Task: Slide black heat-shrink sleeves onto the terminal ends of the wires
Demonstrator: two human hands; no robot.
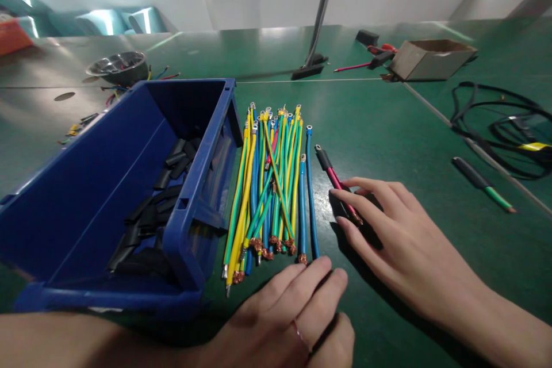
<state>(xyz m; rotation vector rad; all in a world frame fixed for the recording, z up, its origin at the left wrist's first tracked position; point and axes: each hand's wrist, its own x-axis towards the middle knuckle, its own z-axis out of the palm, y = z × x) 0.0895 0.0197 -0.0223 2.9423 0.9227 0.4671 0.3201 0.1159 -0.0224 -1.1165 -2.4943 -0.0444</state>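
A pile of short wires (269, 184) in yellow-green, blue and teal lies on the green table, with ring terminals at the far ends and bare copper at the near ends. My left hand (293, 313) rests at the pile's near end, fingers curled, fingertips touching the blue wires' copper tips. My right hand (388, 236) lies to the right, its fingers stretched over a red wire (336, 181) with a black sleeve at its far end, fingertips touching it.
A blue plastic bin (107, 195) holding black tube pieces stands left of the pile. A metal bowl (118, 64) sits at the back left, a cardboard box (431, 57) and red-handled pliers at the back right. Coiled black cable (504, 126) and a green-tipped wire (483, 183) lie right.
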